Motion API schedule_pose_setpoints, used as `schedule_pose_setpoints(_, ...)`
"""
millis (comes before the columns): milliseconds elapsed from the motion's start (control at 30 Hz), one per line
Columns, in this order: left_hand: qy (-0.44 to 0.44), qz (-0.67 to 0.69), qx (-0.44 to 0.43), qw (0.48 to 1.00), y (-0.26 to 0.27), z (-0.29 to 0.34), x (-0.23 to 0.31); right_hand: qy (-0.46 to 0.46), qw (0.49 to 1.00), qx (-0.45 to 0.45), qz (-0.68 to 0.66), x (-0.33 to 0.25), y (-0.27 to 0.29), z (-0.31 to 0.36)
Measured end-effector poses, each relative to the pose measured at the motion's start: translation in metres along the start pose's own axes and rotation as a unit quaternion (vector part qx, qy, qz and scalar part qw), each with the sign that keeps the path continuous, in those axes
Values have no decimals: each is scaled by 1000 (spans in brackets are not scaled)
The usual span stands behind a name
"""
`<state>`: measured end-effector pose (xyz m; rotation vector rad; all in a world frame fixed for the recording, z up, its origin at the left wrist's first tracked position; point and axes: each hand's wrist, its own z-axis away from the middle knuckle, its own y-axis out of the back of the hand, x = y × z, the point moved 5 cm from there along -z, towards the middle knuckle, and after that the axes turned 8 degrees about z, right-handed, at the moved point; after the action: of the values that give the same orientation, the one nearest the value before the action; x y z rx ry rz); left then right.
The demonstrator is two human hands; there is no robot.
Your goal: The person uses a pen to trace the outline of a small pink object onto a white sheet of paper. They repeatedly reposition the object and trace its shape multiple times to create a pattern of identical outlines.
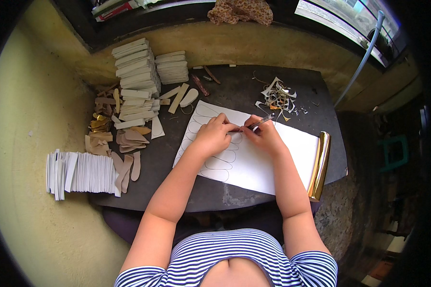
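A large white sheet lies across the black tabletop, its right end curled into a roll with a shiny gold underside. Rows of long rounded outlines are drawn along its left part. My right hand is closed around a pen, whose tip meets the sheet near my left fingertips. On the outlined part rests my left hand, fingers bent and pressed down. A sliver of something dark brown shows at its fingertips; the hand hides most of it, so I cannot tell its kind.
Stacks of white strips stand at the back left, with another row of white strips at the left edge. Tan sole-shaped pieces lie between them. Curled offcuts are heaped at the back right. A yellow wall borders the left side.
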<state>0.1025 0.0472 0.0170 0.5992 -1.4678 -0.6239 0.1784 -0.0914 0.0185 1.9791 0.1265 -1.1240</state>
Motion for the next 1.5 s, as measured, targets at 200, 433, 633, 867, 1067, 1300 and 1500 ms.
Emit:
schedule_pose_setpoints(200,4,-3,2,1000,0,0,-1,-4,1000,-15,15,2,-3,-1)
schedule_pose_setpoints(433,8,2,6,1000,0,0,-1,-10,1000,-18,10,4,-5,0)
schedule_pose_setpoints(633,12,7,3,1000,0,0,-2,-6,999,-19,34,0,-7,2)
schedule_pose_setpoints(867,12,14,-4,1000,-1,-2,-5,-32,999,-27,27,0,-7,2)
schedule_pose_setpoints(1067,1,22,12,1000,-3,-9,-14,-15,998,-9,55,-7,-6,1)
schedule_pose_setpoints(1300,3,80,6,997,2,-13,-14,2,999,-20,47,-9,-9,2)
schedule_pose_setpoints(1500,6,145,19,989,7,-16,-23,-9,999,-34,29,-6,-13,1)
